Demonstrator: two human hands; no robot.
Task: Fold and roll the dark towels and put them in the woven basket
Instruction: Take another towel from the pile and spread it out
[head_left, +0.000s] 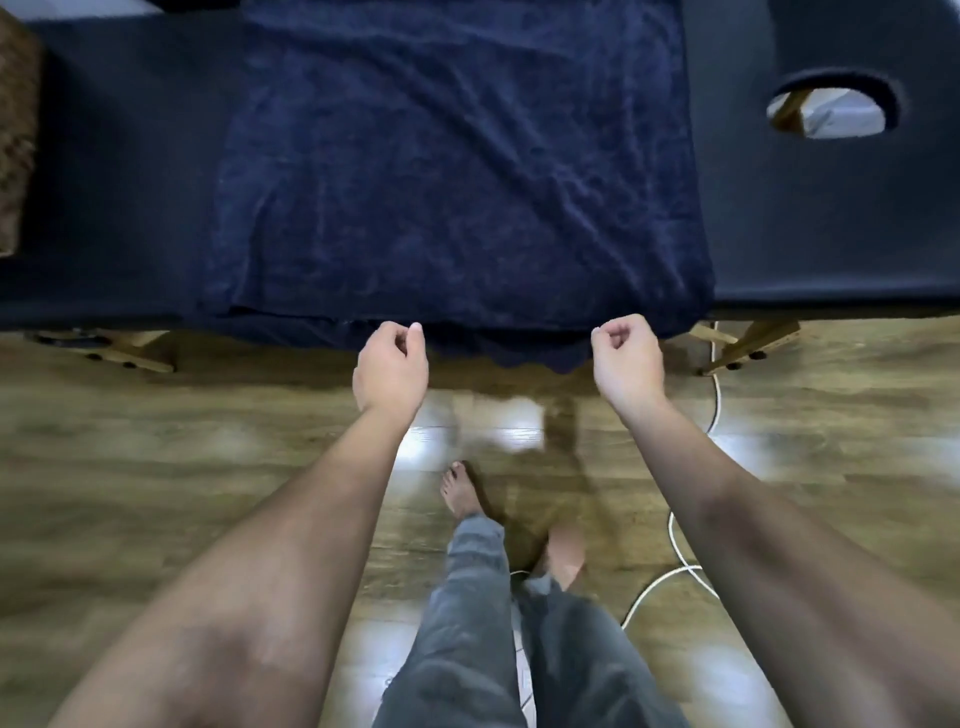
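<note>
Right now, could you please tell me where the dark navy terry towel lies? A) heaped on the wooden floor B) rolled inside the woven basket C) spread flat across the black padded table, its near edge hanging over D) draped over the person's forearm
C: the dark navy terry towel is spread over the black padded table, its near edge drooping past the table's edge.

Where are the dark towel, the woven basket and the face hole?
dark towel (457, 171), head view, middle of its spread surface
woven basket (18, 130), head view, side wall
face hole (834, 111), head view, opening
</note>
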